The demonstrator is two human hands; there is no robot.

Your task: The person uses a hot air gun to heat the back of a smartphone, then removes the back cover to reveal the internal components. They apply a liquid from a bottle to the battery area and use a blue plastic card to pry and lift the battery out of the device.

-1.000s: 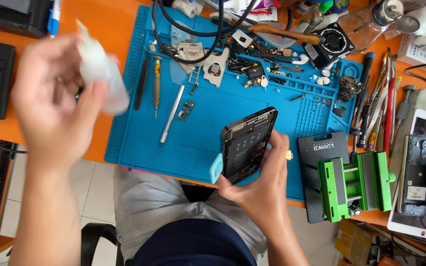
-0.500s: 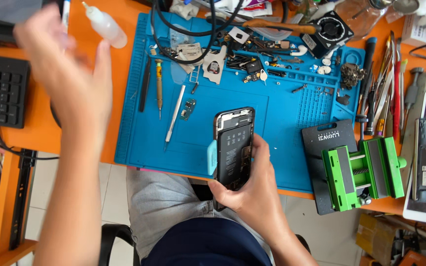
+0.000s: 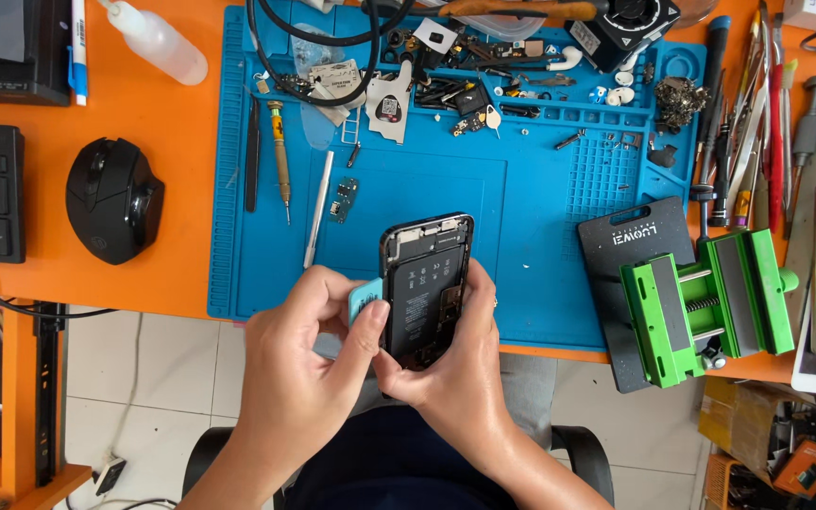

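An opened smartphone (image 3: 424, 288) stands lengthwise, top end toward the blue repair mat (image 3: 540, 246), over the desk's near edge, clamped in the right hand (image 3: 450, 373). The left hand (image 3: 309, 364), raised by the squeeze bottle (image 3: 155, 42) half a second ago, now pinches a light-blue pry card (image 3: 365, 300) against its side. Mat trays hold screws and small parts.

Your orange desk (image 3: 172, 179) carries a blue silicone mat (image 3: 540, 217), a black mouse (image 3: 113, 198) near its left edge, and a green vise (image 3: 710, 302) at its front edge.
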